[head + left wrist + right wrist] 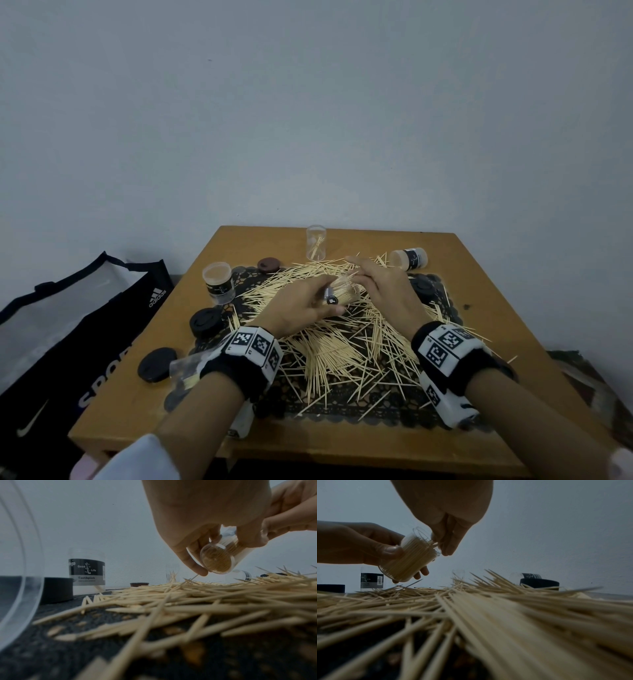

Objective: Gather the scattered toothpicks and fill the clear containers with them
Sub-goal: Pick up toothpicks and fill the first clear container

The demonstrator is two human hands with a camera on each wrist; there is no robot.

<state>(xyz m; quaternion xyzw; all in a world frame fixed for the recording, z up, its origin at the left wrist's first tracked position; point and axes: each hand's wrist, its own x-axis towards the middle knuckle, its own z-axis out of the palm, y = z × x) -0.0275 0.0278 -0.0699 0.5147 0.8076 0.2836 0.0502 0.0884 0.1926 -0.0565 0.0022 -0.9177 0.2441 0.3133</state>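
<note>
Head view: packing a nearly full toothpick container above the scattered pile.

Nearest, the loose pale wooden toothpicks (342,346) are lying in a wide heap over the dark patterned mat (394,407) on the brown wooden table (137,404). Above the heap, the left hand (301,305) is gripping the small clear cylindrical container (342,291), tilted and densely packed, thumb across its side, while the right hand (383,287) is crowding its fingertips (448,550) at the open mouth, seemingly tucking protruding tips in; whether they pinch any I cannot tell. Next, probably, comes capping it and starting another. Farther back, an almost empty clear tube (317,242) is standing upright.
</note>
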